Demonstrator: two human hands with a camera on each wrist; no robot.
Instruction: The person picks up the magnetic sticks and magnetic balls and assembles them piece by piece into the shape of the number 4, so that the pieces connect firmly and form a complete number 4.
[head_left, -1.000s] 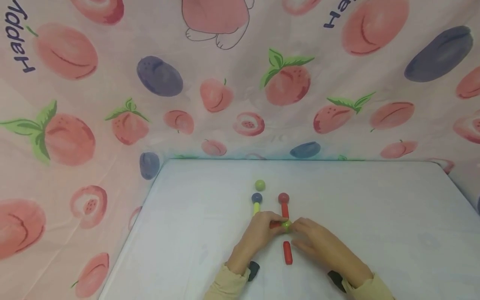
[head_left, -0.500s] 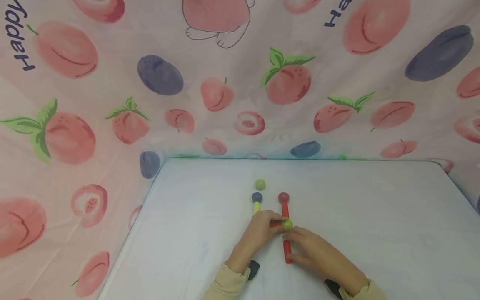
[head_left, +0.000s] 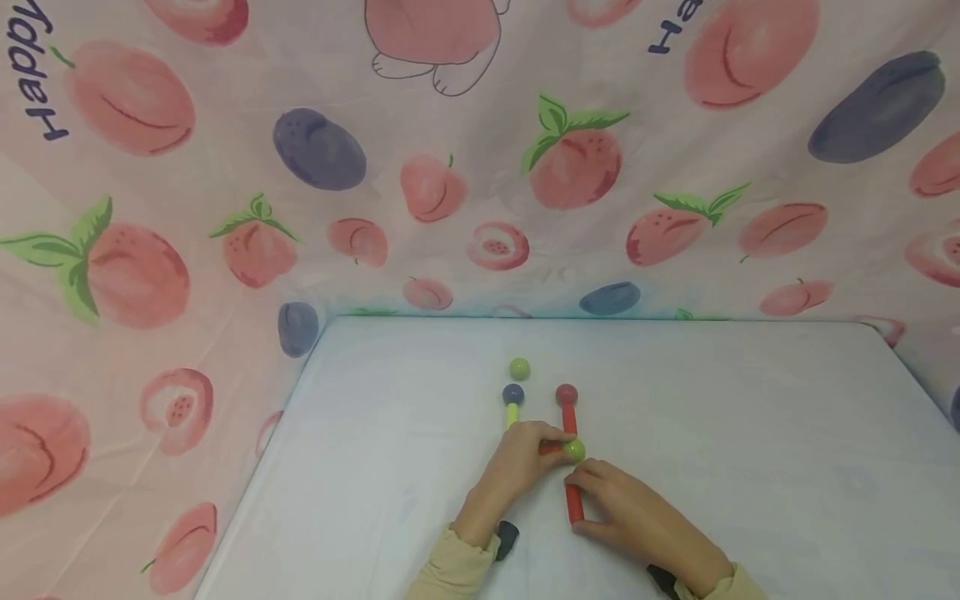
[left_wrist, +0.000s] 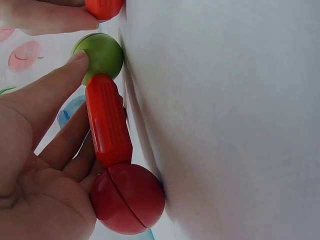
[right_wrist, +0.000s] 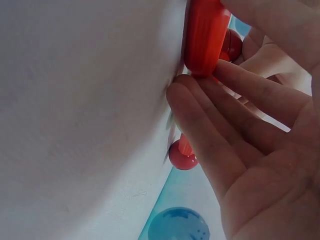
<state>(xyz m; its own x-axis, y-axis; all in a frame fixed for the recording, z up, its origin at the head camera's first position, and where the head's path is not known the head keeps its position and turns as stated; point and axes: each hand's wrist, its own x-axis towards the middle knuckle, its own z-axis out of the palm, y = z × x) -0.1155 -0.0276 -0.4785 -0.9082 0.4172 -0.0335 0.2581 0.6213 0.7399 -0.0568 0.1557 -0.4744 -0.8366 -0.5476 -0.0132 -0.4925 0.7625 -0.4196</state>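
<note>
In the head view my left hand (head_left: 525, 462) pinches a green ball (head_left: 575, 451), with its thumb on the ball in the left wrist view. From that ball one red rod (head_left: 570, 419) runs up to a red ball (head_left: 567, 395); a second red rod (head_left: 552, 447) lies partly hidden under the left fingers. In the left wrist view a red rod (left_wrist: 107, 120) joins the green ball (left_wrist: 102, 57) to a dark red ball (left_wrist: 127, 200). My right hand (head_left: 626, 512) holds a loose red rod (head_left: 574, 503) by its ends, just below the green ball and apart from it.
A blue ball (head_left: 513, 394) on a yellow-green rod (head_left: 512, 414) stands left of the red ball, its lower part hidden by the left hand. Behind it is a loose green ball (head_left: 520, 369). A fruit-print cloth (head_left: 450, 208) hangs beyond the white table (head_left: 750, 417).
My right hand has moved from beside the green ball down toward me and taken hold of the loose red rod. My left hand stays at the green ball.
</note>
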